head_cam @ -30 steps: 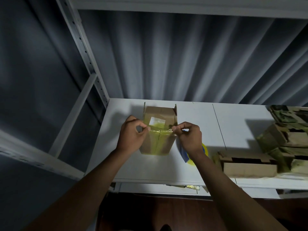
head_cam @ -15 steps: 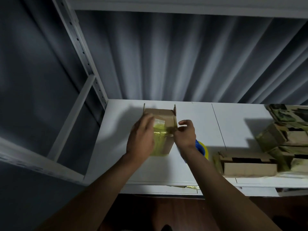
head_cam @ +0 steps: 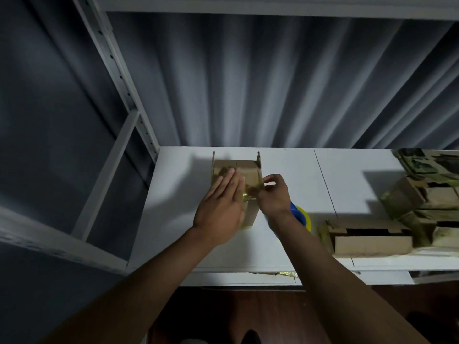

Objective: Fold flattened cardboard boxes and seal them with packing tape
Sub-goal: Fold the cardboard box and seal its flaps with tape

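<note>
Box under flat left hand.

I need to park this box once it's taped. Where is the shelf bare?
Bare shelf left of the box, and between the tape roll and the crowded box pile at right.

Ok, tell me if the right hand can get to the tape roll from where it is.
Probably yes. The tape roll lies on the table right beside the right wrist, with nothing on it. But the right hand is pinching tape at the box, so it must let go first.
</note>
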